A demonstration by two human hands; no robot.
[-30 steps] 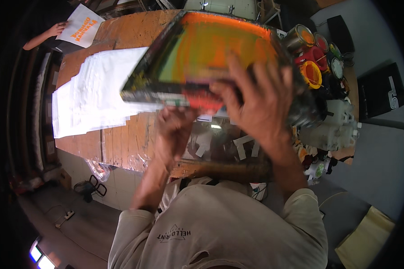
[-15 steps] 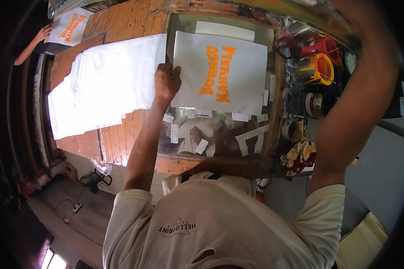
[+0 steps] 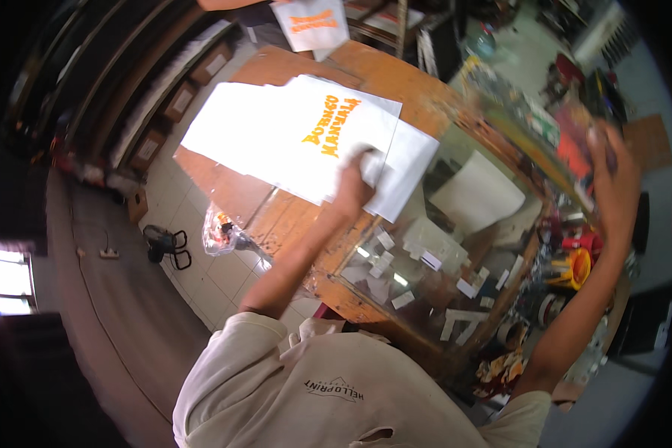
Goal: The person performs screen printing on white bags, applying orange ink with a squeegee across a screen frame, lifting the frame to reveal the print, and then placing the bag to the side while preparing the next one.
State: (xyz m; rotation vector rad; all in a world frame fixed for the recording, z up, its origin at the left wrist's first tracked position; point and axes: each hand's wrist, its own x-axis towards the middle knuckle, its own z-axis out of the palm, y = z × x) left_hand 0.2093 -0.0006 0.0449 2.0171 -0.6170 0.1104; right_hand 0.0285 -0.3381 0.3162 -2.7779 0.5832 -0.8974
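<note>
My left hand (image 3: 356,183) is over the right side of a pile of white sheets (image 3: 235,119), its fingers smeared by motion, so I cannot tell whether it grips a sheet. Just beyond it, a sheet with orange lettering (image 3: 328,123) lies on the pile. One white sheet (image 3: 411,160) sticks out at the right, overlapping the glass panel's edge. At the right, my right hand (image 3: 616,175) is closed on the near end of a raised, tilted screen-printing frame (image 3: 526,138), stained with paint.
The glass panel (image 3: 388,280) in the wooden table carries tape pieces and a pale sheet (image 3: 479,193). Paint pots, including a yellow one (image 3: 571,269), crowd the right side. Across the table, another person holds a printed sheet (image 3: 311,24). A plastic bag (image 3: 222,230) hangs at the left edge.
The printed sheet has gone from the glass onto the pile at left, with my left hand moving there too. The view has turned, and the raised frame shows more fully.
</note>
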